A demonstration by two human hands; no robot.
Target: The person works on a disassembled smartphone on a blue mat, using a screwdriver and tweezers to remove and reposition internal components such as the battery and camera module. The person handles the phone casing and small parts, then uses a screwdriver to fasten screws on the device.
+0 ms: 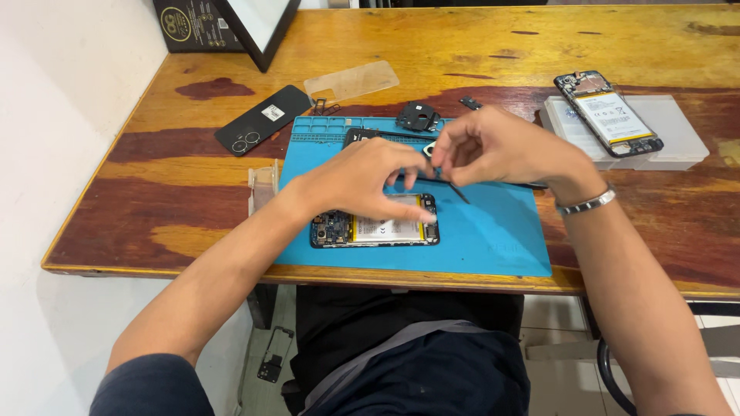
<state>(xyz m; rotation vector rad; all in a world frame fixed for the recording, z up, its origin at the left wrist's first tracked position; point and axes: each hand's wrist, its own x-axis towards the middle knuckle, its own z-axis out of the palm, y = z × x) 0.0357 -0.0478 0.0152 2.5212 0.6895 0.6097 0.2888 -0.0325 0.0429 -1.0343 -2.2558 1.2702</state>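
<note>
Pinching tweezers [449, 185], both hands hover over the opened phone [375, 229].

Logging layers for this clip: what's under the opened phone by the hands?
The opened phone lies on a blue mat atop the wooden table. The left hand covers its upper edge.

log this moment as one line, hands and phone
left hand: fingers on opened phone | right hand: pinching small part above it | phone: back off, on blue mat | second opened phone: far right
</note>
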